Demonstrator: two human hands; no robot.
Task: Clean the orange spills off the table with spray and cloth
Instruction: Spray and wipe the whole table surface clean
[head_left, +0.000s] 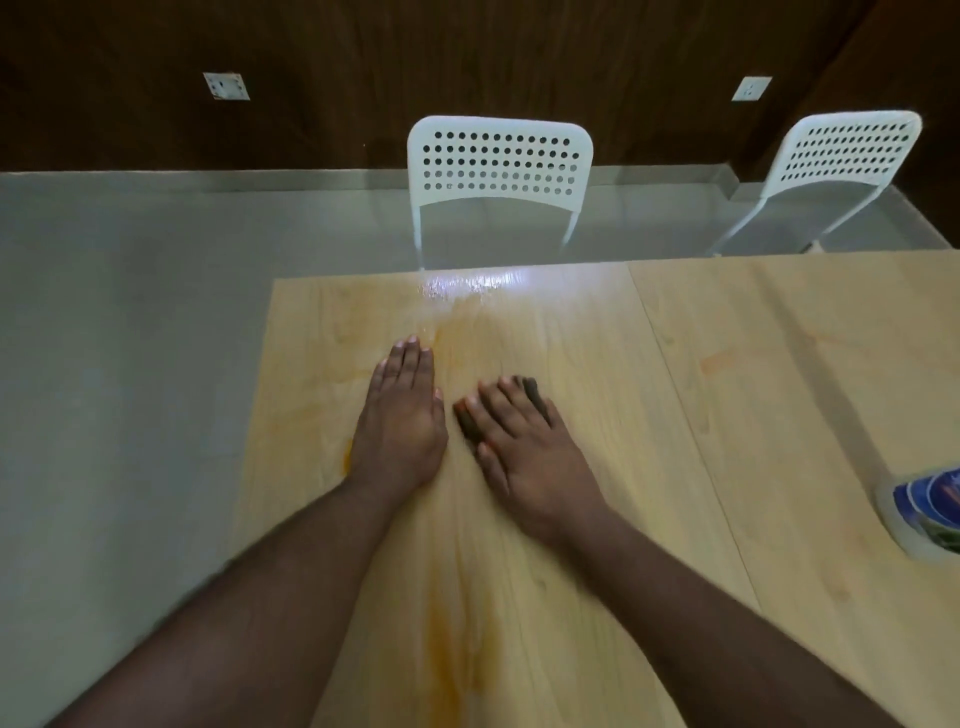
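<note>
Both my hands lie flat on the light wooden table (597, 364), fingers straight, holding nothing. My left hand (402, 415) rests near the table's left side, and my right hand (519, 447) sits just to its right. An orange smear (452, 639) runs down the table between my forearms, a small orange spot (347, 453) shows by my left wrist, and fainter orange marks (719, 361) lie on the right panel. A wet shine (467, 286) covers the far edge. The spray bottle (924, 512), white with a blue label, stands at the right edge, partly cut off. No cloth is in view.
Two white perforated chairs stand beyond the table's far edge, one in the middle (498, 166) and one at the right (841, 156). Grey floor (104, 364) lies left of the table. A dark wooden wall with two sockets is behind.
</note>
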